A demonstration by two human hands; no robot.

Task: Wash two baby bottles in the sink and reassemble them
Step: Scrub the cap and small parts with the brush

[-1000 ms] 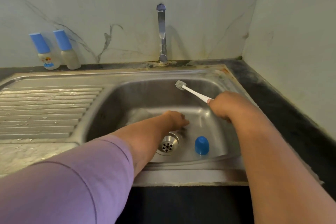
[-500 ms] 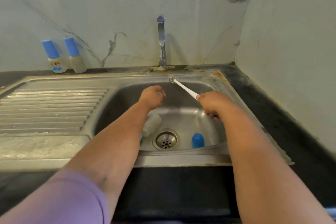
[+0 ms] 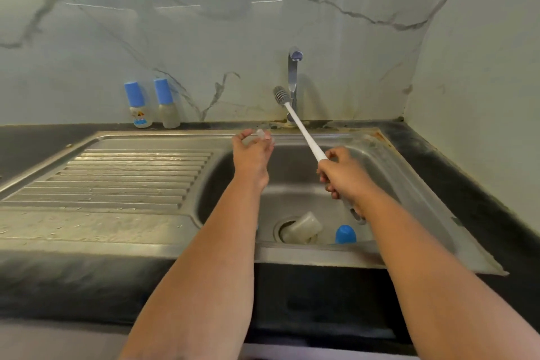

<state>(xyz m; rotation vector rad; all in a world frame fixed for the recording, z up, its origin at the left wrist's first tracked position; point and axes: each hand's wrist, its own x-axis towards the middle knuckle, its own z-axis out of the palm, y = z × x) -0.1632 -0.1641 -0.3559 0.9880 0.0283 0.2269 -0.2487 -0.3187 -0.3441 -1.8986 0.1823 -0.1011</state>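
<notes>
Over the sink [image 3: 415, 184], the left hand [image 3: 252, 152] pinches a small clear bottle part [image 3: 261, 134] at its fingertips, grip closed on it above the basin's far-left rim. The right hand [image 3: 340, 172] wraps the white handle of the bottle brush [image 3: 298, 123], bristles up by the tap [image 3: 293, 79]. Down by the drain lie an open bottle body [image 3: 304, 226] and a blue cap [image 3: 345, 234]. Two capped bottles [image 3: 153, 105] stand far left on the counter [image 3: 43, 137].
</notes>
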